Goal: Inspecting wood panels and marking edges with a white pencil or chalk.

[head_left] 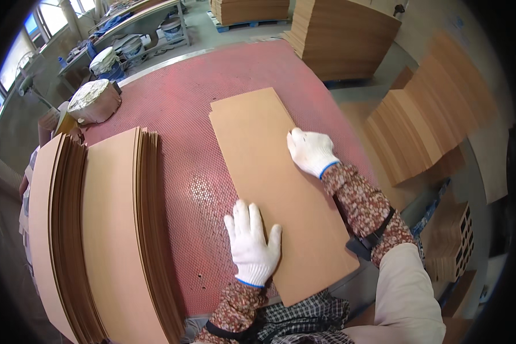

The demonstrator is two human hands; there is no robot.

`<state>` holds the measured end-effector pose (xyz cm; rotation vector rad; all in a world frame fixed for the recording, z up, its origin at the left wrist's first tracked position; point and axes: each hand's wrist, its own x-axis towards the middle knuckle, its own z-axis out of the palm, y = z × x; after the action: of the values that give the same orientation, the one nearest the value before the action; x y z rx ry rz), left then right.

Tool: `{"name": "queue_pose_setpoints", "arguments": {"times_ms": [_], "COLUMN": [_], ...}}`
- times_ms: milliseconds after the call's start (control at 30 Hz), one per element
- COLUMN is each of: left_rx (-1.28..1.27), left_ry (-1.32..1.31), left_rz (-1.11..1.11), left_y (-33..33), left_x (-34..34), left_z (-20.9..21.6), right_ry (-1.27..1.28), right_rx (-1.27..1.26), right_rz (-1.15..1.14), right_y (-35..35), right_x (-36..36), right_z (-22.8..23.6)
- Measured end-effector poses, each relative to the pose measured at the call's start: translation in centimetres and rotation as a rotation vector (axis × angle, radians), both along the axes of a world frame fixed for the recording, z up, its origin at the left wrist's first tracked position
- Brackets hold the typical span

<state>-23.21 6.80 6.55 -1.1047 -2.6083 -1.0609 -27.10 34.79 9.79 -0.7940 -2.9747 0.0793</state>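
A long tan wooden board (272, 189) lies at a slant across the red textured tabletop (198, 229). At least one more board shows beneath it along its far end. My left hand (250, 243), in a white knit glove, rests at the board's left edge with its fingers spread. Farther up, on the right edge, my right hand (311, 150) has its gloved fingers curled over the board. The undersides of those fingers are hidden. Both forearms wear floral sleeves with black straps.
Two stacks of thin boards, one nearer (112, 218) and one farther left (46, 229), stand along the table's left side. A pale round roll (94, 100) sits at the far left corner. Board piles (344, 40) stand beyond; another stack (424, 120) is at right.
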Motion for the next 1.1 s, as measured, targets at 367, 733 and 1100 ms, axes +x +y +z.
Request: {"name": "queue_pose_setpoints", "arguments": {"times_ms": [367, 733, 1100], "left_rx": [-0.002, 0.052, 0.071], "left_ry": [-0.078, -0.037, 0.028], "left_rz": [-0.032, -0.003, 0.043], "left_y": [-0.2, -0.1, 0.3], "left_x": [0.0, -0.8, -0.3], "left_z": [0.6, 0.0, -0.8], "right_ry": [-0.085, -0.119, 0.004], "right_rx": [-0.053, 0.003, 0.059], "right_rz": [-0.006, 0.041, 0.063], "right_y": [6.3, 4.4, -6.5], "right_x": [-14.2, -11.3, 15.8], "right_z": [2.2, 1.9, -0.1]}}
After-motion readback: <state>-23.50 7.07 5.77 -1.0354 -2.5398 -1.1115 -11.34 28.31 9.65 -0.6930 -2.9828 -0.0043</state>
